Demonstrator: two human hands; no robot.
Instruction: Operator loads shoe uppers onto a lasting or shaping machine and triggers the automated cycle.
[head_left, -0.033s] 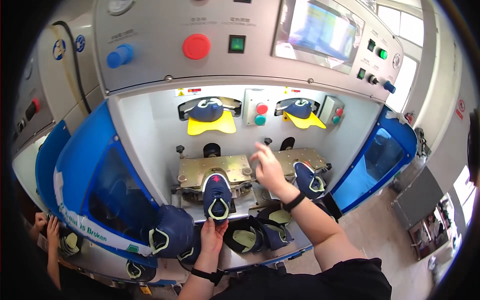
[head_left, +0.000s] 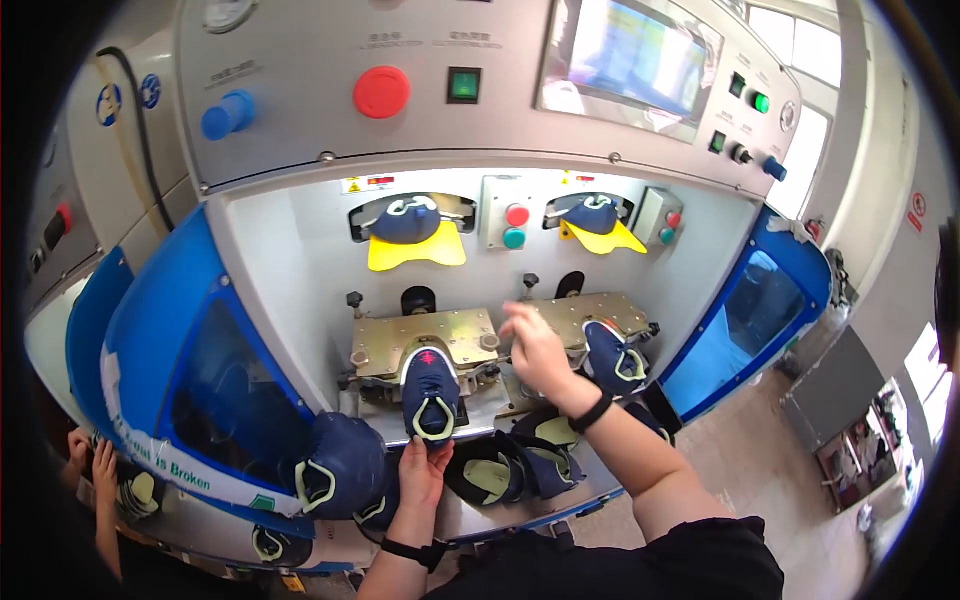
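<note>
A navy shoe point(head_left: 431, 385) with pale green collar trim and a red mark at its toe sits toe-inward at the left metal plate point(head_left: 424, 338) of the machine. My left hand point(head_left: 424, 470) is closed on its heel from below. In the air near the right metal plate point(head_left: 572, 318), my right hand point(head_left: 540, 352) has its fingers partly stretched and holds nothing that I can see. Beside it, a second navy shoe point(head_left: 613, 358) sits at the right plate. Several more navy shoes, among them one with a pale green insole point(head_left: 487, 478), lie on the front ledge.
Above the plates, two navy pieces with yellow flaps point(head_left: 420, 248) sit in wall openings. Between them is a button box point(head_left: 507, 213). Blue side panels point(head_left: 232, 370) flank the bay, under a control panel point(head_left: 300, 110). Another person's hands point(head_left: 100, 465) are at far left.
My right hand has dropped slightly, its fingers a little lower and more bent. The whole view has shifted a little; my left hand still holds the shoe's heel.
</note>
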